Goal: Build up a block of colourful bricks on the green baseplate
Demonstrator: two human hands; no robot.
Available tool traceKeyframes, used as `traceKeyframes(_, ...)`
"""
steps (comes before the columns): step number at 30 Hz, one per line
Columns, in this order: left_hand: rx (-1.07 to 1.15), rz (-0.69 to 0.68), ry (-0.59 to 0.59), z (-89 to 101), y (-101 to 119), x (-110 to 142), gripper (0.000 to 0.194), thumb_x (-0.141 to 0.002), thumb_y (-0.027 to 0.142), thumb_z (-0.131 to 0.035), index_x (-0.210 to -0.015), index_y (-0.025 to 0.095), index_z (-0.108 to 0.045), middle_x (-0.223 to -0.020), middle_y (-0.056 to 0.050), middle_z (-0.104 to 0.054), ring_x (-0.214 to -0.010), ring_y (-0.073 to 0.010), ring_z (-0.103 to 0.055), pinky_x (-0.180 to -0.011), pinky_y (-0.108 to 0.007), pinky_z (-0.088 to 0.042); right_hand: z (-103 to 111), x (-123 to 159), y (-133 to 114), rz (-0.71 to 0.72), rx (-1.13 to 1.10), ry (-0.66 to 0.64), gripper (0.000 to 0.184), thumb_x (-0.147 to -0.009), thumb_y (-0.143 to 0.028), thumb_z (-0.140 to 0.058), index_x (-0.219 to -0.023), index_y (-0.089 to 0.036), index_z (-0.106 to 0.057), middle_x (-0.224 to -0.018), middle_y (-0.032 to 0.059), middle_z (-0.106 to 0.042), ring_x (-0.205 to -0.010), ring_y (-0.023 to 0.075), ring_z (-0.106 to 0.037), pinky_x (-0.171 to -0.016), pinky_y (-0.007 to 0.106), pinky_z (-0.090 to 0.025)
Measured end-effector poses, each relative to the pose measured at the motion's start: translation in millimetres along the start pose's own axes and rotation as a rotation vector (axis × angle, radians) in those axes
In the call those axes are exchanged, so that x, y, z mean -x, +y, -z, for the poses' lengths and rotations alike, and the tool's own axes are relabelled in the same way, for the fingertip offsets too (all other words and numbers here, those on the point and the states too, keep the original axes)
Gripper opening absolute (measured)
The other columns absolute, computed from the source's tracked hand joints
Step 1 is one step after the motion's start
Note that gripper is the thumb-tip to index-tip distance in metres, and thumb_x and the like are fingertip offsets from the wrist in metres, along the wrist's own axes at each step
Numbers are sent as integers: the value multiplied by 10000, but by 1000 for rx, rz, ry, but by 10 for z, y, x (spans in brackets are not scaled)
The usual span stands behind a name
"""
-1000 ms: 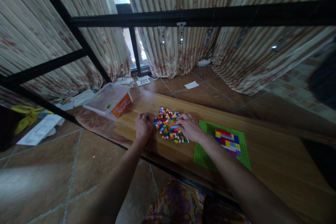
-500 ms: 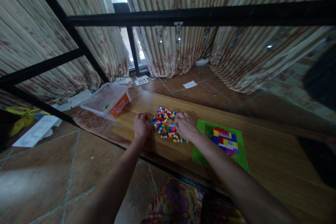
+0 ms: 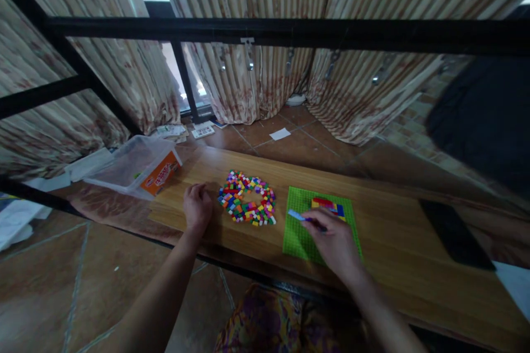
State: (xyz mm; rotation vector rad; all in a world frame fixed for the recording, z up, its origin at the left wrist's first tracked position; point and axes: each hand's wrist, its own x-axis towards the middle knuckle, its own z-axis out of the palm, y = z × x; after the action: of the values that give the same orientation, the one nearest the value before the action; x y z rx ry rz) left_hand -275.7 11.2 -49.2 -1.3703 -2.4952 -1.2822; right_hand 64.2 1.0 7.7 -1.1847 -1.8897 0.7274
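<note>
Moved the light blue brick (image 3: pixel 296 214) off the loose bricks (image 3: pixel 236 208), now pinching it in the right hand (image 3: pixel 336 238) over the green baseplate (image 3: pixel 297 240), near the assembled bricks (image 3: pixel 323 203); resting the left hand (image 3: pixel 197 208) curled shut on the desk (image 3: pixel 389 231)

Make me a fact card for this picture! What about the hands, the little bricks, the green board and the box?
Left hand: curled, on the wooden tabletop beside the loose bricks
Right hand: pinching a light blue brick over the green baseplate
Loose bricks: many colours, spread around a bare patch
Green baseplate: has built-up bricks on it, partly hidden by the right hand
Plastic box: see-through, orange label, beyond the left hand
</note>
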Motion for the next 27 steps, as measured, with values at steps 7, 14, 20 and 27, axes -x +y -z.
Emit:
traceKeyframes(7,281,-32,128,213,573,399,312,-843,265,-504,-1121,163,-603,-1135,-96,-587,-977,-191,-586,-932,-355,-473,508,138,191,-145,-36,130,181,-837,-367,-610,-910,-247,-723,-955,29,-698,-896,193,-641,-825,344,-501)
traceKeyframes(14,988,69,-768,186,1713,1258,297,-805,412,-623,-1013,200,-610,-881,-35,-639,-786,-148,-598,-710,-259,-503,266,254,-236,-207,-298,129,140,-788,-335,-694,-892,-253,-741,-904,22,-723,-838,174,-656,-777,311,-526)
traceKeyframes(20,1018,72,-891,291,1764,1297,236,-841,379,-598,-769,155,-588,-696,19,-537,-664,-93,-481,-631,-201,-416,64,379,-306,-419,-679,70,141,-701,-340,-768,-796,-236,-752,-701,-1,-705,-601,131,-625,-587,256,-523)
traceKeyframes(27,849,201,-865,377,1143,1369,232,-811,378,-625,-768,152,-598,-700,12,-564,-680,-108,-519,-660,-218,-432,-386,410,-167,-375,-463,24,113,-760,-299,-667,-800,-220,-738,-738,25,-707,-673,174,-651,-631,298,-520)
